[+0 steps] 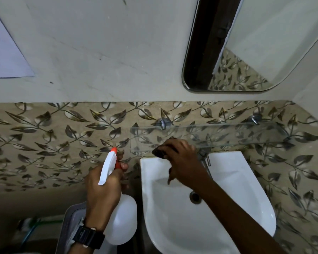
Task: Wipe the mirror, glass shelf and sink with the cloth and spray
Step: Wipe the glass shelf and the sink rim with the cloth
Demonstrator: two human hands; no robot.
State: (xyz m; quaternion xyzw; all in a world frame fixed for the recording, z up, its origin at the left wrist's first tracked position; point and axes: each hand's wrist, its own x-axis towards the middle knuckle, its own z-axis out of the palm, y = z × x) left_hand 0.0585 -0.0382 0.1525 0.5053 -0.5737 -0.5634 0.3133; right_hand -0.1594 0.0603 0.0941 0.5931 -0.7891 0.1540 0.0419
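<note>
My left hand (103,191) grips a white spray bottle (122,220) with an orange nozzle and trigger, its nozzle aimed toward the left end of the glass shelf (237,132). My right hand (184,162) holds a dark brown cloth (159,151) against the shelf's front edge near its left end. A tail of the cloth hangs below my palm. The white sink (246,189) sits under the shelf, its tap partly hidden behind my right hand. The rounded mirror (264,43) hangs on the wall at the upper right.
Leaf-patterned tiles cover the wall behind shelf and sink. Two metal brackets (162,123) hold the shelf. A drain (195,197) lies in the basin. A grey-edged object (70,226) and a greenish hose sit low at the left. A white sheet (4,52) is on the wall upper left.
</note>
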